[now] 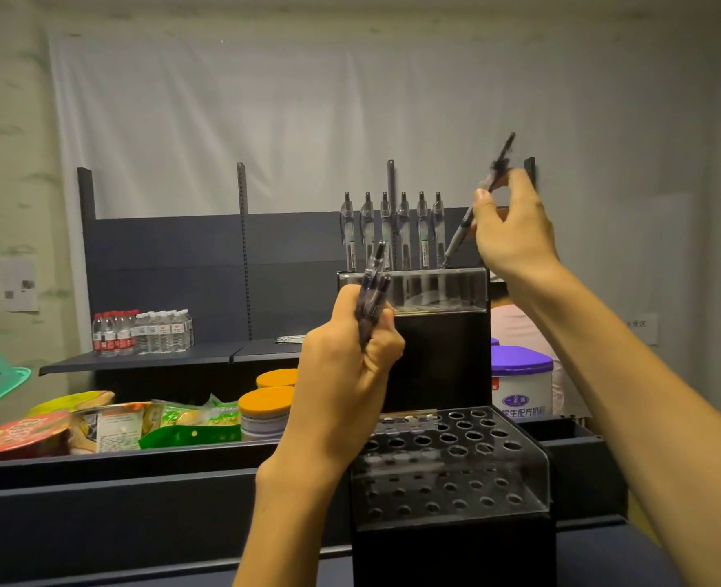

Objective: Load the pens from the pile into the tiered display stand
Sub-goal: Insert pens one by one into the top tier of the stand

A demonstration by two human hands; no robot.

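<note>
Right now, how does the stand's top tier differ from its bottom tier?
The top tier holds six upright pens in a row; the bottom tier shows only empty holes. The right hand tilts a pen toward the top tier, while the bottom tier sits lower and nearer, untouched. Both are clear plastic on a black base.

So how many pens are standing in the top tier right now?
6, upright in a row along the top tier, at about. A seventh, tilted, is in the right hand, its tip at the tier.

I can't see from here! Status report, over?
Left hand grips spare pens. Right hand lowering pen into stand's top tier. Six pens seated. Nothing blocking.
</note>
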